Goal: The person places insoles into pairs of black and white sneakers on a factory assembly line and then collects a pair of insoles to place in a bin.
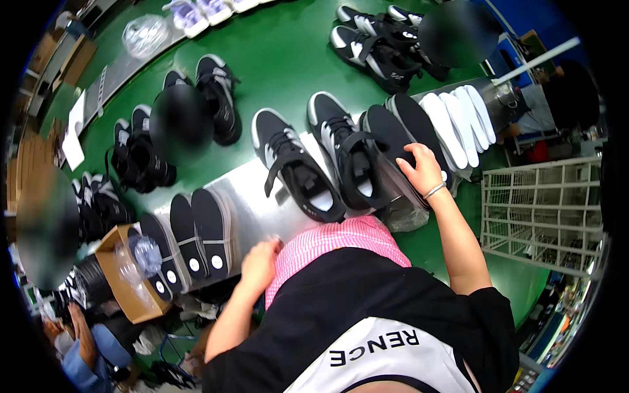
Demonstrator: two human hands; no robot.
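Left hand (259, 262) at worktop (252, 190) edge, near upright insoles (196, 239); grip loosely curled, holding nothing. Two black shoes (321, 164) mid-worktop. Right hand (420, 167) laid flat on black insole stack (393, 141), fingers spread over it; white insoles (462, 121) just beyond

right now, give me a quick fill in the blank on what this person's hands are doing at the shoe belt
1. The right hand rests on a stack of ____ insoles.
2. The left hand is at the near edge of the metal strip, holding ____ that can be seen.
3. The conveyor belt under the shoes is ____ in colour.
4. Right of the dark insoles stands a row of ____ insoles.

Missing words: black; nothing; green; white
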